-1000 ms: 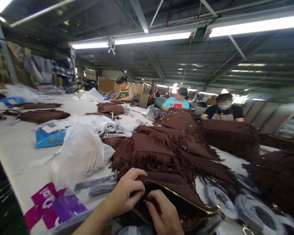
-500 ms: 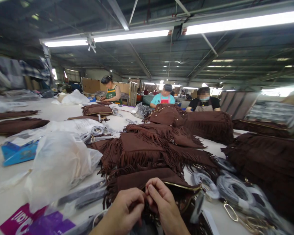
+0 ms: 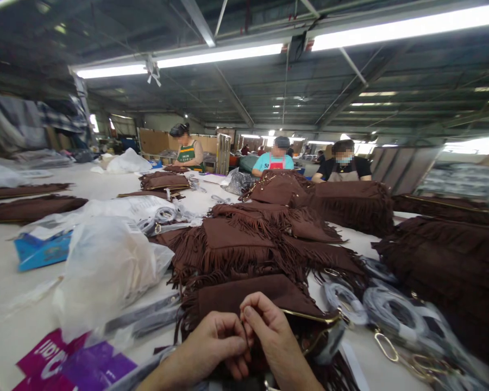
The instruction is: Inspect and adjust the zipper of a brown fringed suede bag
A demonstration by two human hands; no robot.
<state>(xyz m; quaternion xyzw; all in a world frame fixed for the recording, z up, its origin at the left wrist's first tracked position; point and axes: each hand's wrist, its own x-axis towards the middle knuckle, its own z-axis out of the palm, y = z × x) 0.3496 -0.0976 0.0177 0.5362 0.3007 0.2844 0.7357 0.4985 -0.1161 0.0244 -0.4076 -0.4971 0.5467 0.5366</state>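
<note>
My left hand (image 3: 220,343) and my right hand (image 3: 267,323) meet over a brown fringed bag (image 3: 252,291). Its gold zipper (image 3: 312,316) runs open toward the right. The fingertips of both hands are pinched close together around something thin and dark, perhaps a strand; I cannot make out what it is. The near part of the bag is partly hidden beneath my wrists. Just beyond lies a pile of similar brown fringed bags (image 3: 238,239).
On the left stand a full clear plastic bag (image 3: 106,266), a blue box (image 3: 44,250) and a purple package (image 3: 93,366). Wrapped coiled straps (image 3: 391,309) with gold clasps lie right, beside a dark brown stack (image 3: 452,271). Several people work across the table.
My left hand has turned slightly and its fingers have shifted beside the right fingertips. The view has moved a little, so the table things sit slightly further right.
</note>
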